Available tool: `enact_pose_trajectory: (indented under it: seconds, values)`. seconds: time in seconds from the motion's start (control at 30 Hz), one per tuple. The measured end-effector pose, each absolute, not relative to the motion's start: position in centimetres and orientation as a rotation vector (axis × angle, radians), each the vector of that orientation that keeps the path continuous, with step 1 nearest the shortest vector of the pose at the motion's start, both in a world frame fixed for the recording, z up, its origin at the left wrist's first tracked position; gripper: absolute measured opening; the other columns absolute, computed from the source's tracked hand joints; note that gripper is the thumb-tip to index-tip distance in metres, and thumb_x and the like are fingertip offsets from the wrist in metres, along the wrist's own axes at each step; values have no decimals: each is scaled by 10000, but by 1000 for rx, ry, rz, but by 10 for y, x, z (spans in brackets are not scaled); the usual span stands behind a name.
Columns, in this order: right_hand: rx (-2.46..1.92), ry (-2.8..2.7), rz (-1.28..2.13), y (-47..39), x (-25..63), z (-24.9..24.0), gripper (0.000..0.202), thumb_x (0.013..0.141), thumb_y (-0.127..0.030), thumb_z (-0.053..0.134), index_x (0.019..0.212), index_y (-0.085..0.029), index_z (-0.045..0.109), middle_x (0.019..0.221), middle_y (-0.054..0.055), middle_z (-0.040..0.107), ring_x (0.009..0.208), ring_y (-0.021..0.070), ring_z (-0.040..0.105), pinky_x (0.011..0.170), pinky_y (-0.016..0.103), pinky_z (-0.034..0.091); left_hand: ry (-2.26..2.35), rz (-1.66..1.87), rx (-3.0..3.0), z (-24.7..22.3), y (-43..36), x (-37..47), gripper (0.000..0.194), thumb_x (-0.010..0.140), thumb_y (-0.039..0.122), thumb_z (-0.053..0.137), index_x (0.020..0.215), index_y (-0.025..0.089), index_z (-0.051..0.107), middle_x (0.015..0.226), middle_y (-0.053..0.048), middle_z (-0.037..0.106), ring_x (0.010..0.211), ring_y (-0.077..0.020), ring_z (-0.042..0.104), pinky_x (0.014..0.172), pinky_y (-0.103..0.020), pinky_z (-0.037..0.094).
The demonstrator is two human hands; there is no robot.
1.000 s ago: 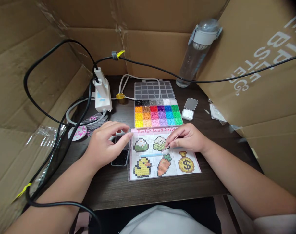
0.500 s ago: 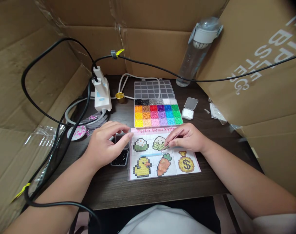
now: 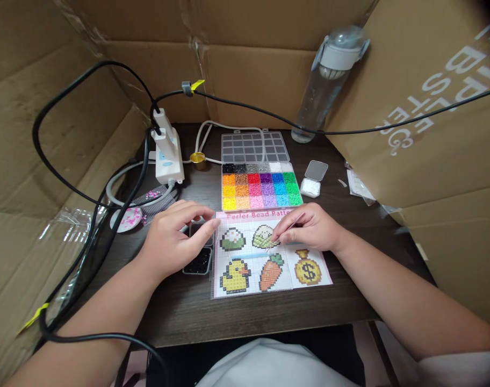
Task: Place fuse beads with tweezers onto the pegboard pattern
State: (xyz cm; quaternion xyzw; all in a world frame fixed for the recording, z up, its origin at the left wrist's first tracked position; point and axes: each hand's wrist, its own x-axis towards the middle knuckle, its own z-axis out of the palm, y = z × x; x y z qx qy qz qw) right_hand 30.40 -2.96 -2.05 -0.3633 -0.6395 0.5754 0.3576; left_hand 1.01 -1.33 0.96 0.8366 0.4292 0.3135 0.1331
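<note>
My right hand (image 3: 311, 228) is closed on thin pink tweezers (image 3: 292, 224), their tips pointing down near the light-green figure on the pattern sheet (image 3: 251, 277). A clear pegboard seems to lie over that sheet, which shows a duck, a carrot, a money bag and other pictures. My left hand (image 3: 180, 234) rests at the sheet's upper left edge, thumb and fingers apart, with nothing seen in it. Partly under it stands a small open box of black beads (image 3: 197, 262). Whether a bead sits in the tweezer tips is too small to tell.
Behind the sheet lies an open bead case (image 3: 261, 185) with many colours. A small box of white beads (image 3: 310, 187) stands to its right. A water bottle (image 3: 328, 83), a power strip (image 3: 168, 158), black cables (image 3: 265, 112) and a gold round container (image 3: 197, 158) surround it. Cardboard walls enclose the table.
The view has shifted very slightly. Both hands and the tweezers stay in almost the same place.
</note>
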Motion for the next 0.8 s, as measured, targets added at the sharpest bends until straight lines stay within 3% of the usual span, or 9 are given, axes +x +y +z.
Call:
enact_pose_trajectory:
  seconds: [0.13, 0.27, 0.37, 0.43, 0.47, 0.57, 0.67, 0.8]
  values:
    - [-966, -1612, 1441, -29, 308, -21, 79, 733, -260, 807, 786, -201, 807, 749, 55, 789, 639, 160, 727, 579, 243, 581, 1234, 891, 2443, 7, -12, 8, 139, 884, 303, 621, 846, 181, 678, 811, -4, 704, 709, -131, 578, 692, -279, 475]
    - [-1075, -1448, 1133, -20, 323, -20, 88, 759, -314, 794, 781, -230, 805, 791, 51, 788, 664, 165, 709, 578, 264, 549, 1236, 861, 2458, 7, -10, 5, 144, 888, 307, 614, 870, 181, 681, 827, -5, 705, 753, -143, 607, 714, -278, 485]
    - [-1130, -1207, 954, -7, 335, -19, 149, 792, -355, 762, 796, -210, 792, 809, 65, 784, 415, 75, 501, 383, 232, 358, 1231, 843, 2468, 6, -10, 3, 161, 889, 326, 612, 863, 185, 684, 841, -6, 712, 773, -148, 626, 725, -275, 491]
    - [-1164, -1080, 896, 0, 340, -18, 185, 787, -365, 757, 786, -181, 778, 786, 80, 778, 357, 44, 358, 340, 231, 230, 1228, 828, 2469, 6, -9, 1, 174, 891, 346, 609, 884, 191, 689, 839, -3, 715, 769, -149, 634, 717, -273, 493]
    - [-1189, -1047, 865, 3, 341, -18, 192, 778, -362, 760, 772, -170, 772, 773, 85, 774, 361, 47, 355, 340, 233, 223, 1233, 828, 2469, 5, -8, 0, 184, 893, 356, 606, 885, 194, 691, 836, -3, 715, 767, -150, 636, 716, -274, 492]
    - [-1247, -1042, 779, 7, 339, -21, 172, 766, -335, 761, 742, -165, 768, 765, 85, 773, 459, 103, 528, 395, 243, 373, 1230, 789, 2480, 4, -6, -1, 204, 893, 381, 599, 867, 204, 698, 829, -2, 717, 771, -155, 640, 717, -277, 490]
    - [-1260, -1124, 707, 6, 334, -25, 138, 777, -309, 746, 731, -181, 774, 781, 74, 778, 686, 186, 694, 609, 299, 552, 1246, 731, 2482, 2, -3, -3, 225, 889, 405, 596, 843, 213, 704, 820, 0, 717, 767, -158, 639, 714, -278, 487]
    - [-1273, -1198, 677, 4, 329, -26, 121, 775, -298, 742, 732, -189, 773, 778, 67, 778, 736, 211, 729, 712, 345, 591, 1253, 653, 2473, 3, -1, -4, 253, 890, 431, 578, 833, 222, 709, 799, 0, 710, 742, -157, 633, 690, -274, 484]
